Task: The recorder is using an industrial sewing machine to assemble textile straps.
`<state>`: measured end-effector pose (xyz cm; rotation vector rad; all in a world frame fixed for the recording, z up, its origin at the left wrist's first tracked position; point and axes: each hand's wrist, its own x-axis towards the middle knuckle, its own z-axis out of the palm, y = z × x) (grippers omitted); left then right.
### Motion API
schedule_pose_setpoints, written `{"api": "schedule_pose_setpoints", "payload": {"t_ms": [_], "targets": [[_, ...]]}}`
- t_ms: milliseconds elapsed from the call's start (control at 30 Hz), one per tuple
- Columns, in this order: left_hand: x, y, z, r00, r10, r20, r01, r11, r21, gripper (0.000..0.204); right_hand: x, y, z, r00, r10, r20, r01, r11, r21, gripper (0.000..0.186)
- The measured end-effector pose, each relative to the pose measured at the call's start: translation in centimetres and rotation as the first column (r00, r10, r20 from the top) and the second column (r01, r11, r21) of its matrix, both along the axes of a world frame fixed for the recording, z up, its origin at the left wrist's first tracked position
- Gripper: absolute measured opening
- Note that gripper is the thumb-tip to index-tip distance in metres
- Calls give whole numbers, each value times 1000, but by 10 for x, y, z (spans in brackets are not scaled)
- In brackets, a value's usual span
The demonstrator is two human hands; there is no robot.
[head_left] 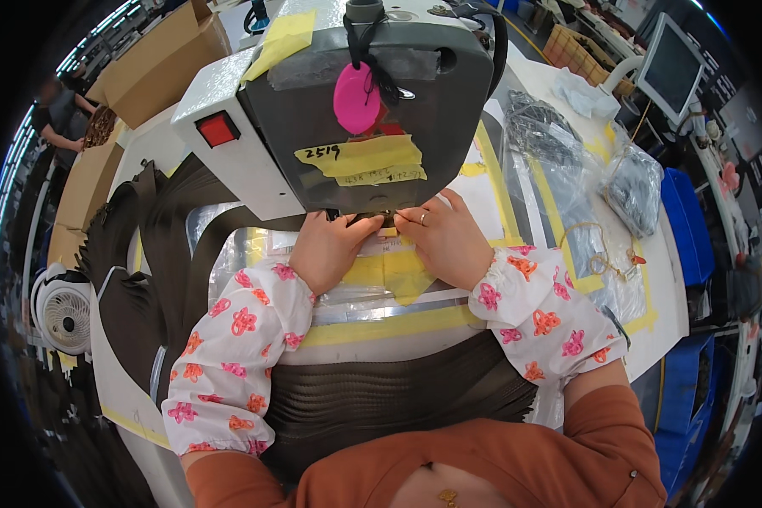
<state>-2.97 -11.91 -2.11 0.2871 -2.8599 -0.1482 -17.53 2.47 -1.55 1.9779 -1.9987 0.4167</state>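
Note:
A grey and white bench machine with a red switch stands in front of me. My left hand and my right hand meet low at its front edge, fingertips bent inward and close together. Both hands are closed, with thumbs and fingers pressed together. From the left, a dark brown strap runs up to my left hand and passes behind its fingers. What lies between the fingertips is small and mostly hidden under the machine head. A ring sits on a right-hand finger.
A thick bundle of dark straps lies between me and the machine; another bundle hangs at the left. Clear plastic bags lie at the right, by blue bins. A white fan, cardboard boxes and another person are leftward.

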Motion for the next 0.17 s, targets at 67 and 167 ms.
{"api": "schedule_pose_setpoints", "payload": {"t_ms": [67, 167], "targets": [[6, 3, 3, 997, -73, -17, 72, 997, -15, 24, 3, 3, -2, 1000, 19, 9, -19, 1000, -8, 18], [7, 5, 8, 974, -224, -41, 222, 974, -40, 27, 4, 5, 1, 998, 54, 32, -54, 998, 8, 18]]}}
